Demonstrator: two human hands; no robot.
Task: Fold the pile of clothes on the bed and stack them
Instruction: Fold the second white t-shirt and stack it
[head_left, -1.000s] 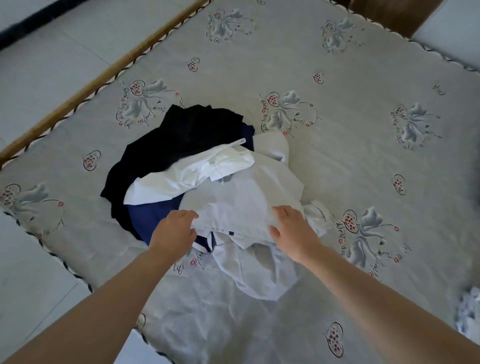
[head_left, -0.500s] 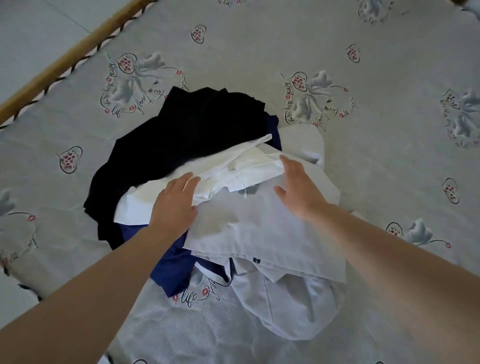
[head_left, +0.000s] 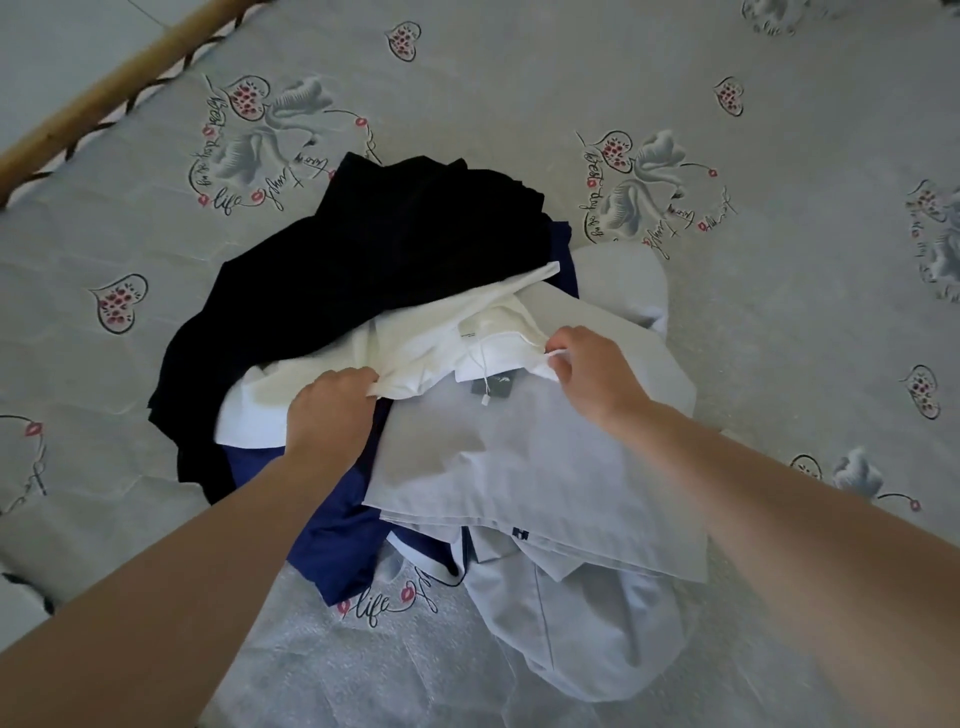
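The pile of clothes (head_left: 415, 389) lies in the middle of the bed (head_left: 779, 312), on a grey sheet printed with hearts and flowers, well apart from the wooden bed frame (head_left: 119, 88) along the far left edge.

A white shirt (head_left: 431, 343) sits on top of the pile. The left hand (head_left: 330, 410) grips its near left edge, fingers curled into the cloth. The right hand (head_left: 587, 371) pinches the shirt's right side near the collar — thumb and fingertips closed on a fold of white fabric. A small tag on a string (head_left: 485, 384) hangs from the collar between the two hands.

Under the white shirt, toward the far left of the pile, is a black garment (head_left: 363, 260). A dark blue garment (head_left: 343, 530) shows beneath the left forearm, reaching toward the near edge of the bed. A pale blue shirt (head_left: 545, 478) lies spread under the right forearm, with more of the same pale cloth bunched just below it — whether that is a separate piece cannot be told.
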